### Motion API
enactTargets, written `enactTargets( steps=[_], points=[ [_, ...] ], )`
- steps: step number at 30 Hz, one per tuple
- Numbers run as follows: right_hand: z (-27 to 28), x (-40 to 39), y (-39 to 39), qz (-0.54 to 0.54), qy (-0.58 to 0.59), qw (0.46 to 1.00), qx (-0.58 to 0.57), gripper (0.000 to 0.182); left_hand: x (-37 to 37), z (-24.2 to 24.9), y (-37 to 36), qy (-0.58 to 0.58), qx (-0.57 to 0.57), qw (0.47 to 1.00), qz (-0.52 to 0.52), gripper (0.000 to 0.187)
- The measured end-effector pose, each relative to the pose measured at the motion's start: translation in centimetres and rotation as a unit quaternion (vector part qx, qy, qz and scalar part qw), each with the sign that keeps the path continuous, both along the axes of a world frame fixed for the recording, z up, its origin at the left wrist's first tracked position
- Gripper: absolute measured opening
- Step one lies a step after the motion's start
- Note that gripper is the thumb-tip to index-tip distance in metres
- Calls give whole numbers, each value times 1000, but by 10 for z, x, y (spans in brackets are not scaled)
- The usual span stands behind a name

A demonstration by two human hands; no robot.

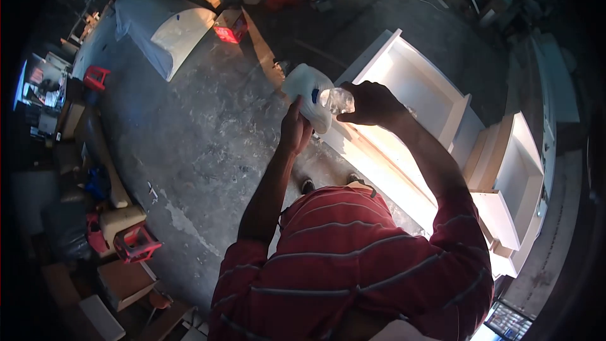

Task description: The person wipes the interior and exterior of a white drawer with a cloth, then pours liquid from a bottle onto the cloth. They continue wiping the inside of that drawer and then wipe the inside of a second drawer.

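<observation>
My left hand (295,129) grips a white plastic jug (307,91) from below, tilted so its blue-capped neck points right. My right hand (372,102) holds a small clear plastic bottle (336,98) against the jug's mouth. Both hands are raised in front of my red striped shirt (353,259), above the concrete floor. Whether any liquid is flowing cannot be made out.
A white open wooden cabinet frame (416,82) lies on the floor to the right, with smaller white box sections (517,177) beside it. A white curved panel (167,28) lies far left. Red crates (136,243), boxes and clutter line the left edge; tools sit at the top.
</observation>
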State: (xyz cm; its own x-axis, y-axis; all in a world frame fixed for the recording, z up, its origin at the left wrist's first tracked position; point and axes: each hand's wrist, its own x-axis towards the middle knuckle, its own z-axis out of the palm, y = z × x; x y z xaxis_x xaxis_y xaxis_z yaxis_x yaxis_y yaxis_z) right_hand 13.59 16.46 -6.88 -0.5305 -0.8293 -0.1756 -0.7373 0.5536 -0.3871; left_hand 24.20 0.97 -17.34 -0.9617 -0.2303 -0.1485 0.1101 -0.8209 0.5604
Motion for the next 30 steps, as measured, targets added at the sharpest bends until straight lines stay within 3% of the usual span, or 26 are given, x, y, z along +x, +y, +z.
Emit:
enactTargets(
  steps=[4,8,10,14,20,21,24,25,30],
  points=[
    [-6,1,-36,73,112,990,38,62,12,-15,-16,-1,-7,999,48,48],
    [-18,1,-64,143,151,978,12,53,22,-33,-29,28,16,995,99,47],
    [-25,2,-66,158,148,976,-1,57,26,-30,-29,47,51,992,108,47],
    [-56,5,-65,97,80,989,-81,69,31,-29,-37,79,111,977,166,47],
    [-77,15,-58,47,-133,975,-172,75,39,-22,-47,102,140,974,148,50],
    [-83,16,-56,64,-109,967,-220,74,41,-19,-47,90,123,978,142,51],
    [-87,9,-50,52,-162,966,-195,73,42,-15,-46,57,87,983,151,52],
    [-85,8,-49,68,-105,965,-232,70,44,-15,-45,31,69,984,159,51],
    [-50,-12,-56,130,-59,970,-198,68,48,-27,-38,-51,5,978,204,48]
  ],
)
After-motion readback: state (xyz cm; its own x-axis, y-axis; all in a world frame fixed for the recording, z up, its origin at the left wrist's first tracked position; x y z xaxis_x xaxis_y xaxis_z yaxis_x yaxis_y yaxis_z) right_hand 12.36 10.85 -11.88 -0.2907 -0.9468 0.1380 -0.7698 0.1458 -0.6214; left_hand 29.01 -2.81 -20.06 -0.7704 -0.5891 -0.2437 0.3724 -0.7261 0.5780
